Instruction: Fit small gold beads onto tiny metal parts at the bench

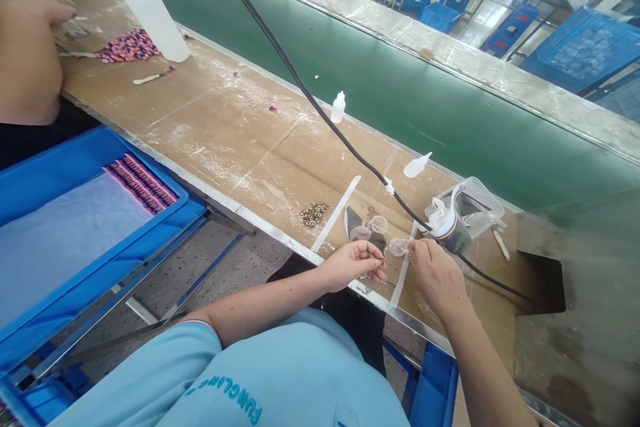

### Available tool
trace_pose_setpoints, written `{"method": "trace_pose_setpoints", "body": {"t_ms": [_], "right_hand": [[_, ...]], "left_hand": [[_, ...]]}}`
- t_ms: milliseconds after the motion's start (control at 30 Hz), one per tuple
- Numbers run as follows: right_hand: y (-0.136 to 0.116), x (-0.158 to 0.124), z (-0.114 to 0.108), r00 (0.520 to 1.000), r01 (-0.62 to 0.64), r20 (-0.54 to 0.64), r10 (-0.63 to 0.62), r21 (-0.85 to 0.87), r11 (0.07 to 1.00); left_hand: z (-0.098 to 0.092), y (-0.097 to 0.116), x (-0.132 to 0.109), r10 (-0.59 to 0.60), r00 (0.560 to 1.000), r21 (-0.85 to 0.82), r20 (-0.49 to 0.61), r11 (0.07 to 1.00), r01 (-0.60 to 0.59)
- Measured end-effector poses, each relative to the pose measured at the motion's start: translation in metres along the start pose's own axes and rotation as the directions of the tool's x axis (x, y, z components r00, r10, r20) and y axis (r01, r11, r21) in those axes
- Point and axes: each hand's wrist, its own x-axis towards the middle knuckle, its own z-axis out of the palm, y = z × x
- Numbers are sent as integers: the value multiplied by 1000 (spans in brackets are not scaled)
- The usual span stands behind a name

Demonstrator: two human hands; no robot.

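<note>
My left hand (356, 263) is curled in a pinch above the near edge of the bench, with a tiny gold-brown piece (383, 260) at its fingertips. Close by on the right, my right hand (441, 275) has thumb and fingers pressed together; what it grips, if anything, is too small to make out. A small clear round dish (399, 247) lies beside the right fingertips. Beyond the left hand are a clear ring-shaped lid or cup (379, 224) and a dark plastic bag (361, 232). A small heap of gold-and-dark pieces (314, 214) sits farther left.
A black cable (320, 110) hangs across the bench. Behind my right hand stands a clear plastic tub (483, 204). Small white bottles (339, 108) line the back edge. At left are a large squeeze bottle (155, 20), a striped pile (129, 47), another person's arm (30, 47) and a blue tray (145, 140).
</note>
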Motion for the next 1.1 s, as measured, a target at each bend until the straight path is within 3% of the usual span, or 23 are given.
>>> {"method": "trace_pose_setpoints", "body": {"t_ms": [333, 467, 700, 900, 1100], "right_hand": [[1, -2, 1, 1000, -10, 5, 10, 42, 999], [1, -2, -1, 995, -97, -14, 100, 137, 986], [-20, -7, -8, 925, -331, -7, 379, 472, 817], [-48, -9, -8, 924, -300, 6, 383, 631, 715], [-53, -11, -3, 933, -297, 45, 358, 661, 690]], "left_hand": [[0, 1, 0, 0, 1000, -15, 3, 1000, 0], [1, 2, -1, -1, 1000, -15, -3, 1000, 1], [-1, 1, -1, -17, 1000, -37, 22, 999, 18], [-2, 2, -2, -35, 999, -51, 39, 998, 37], [0, 1, -2, -33, 999, -74, 12, 997, 33]]}}
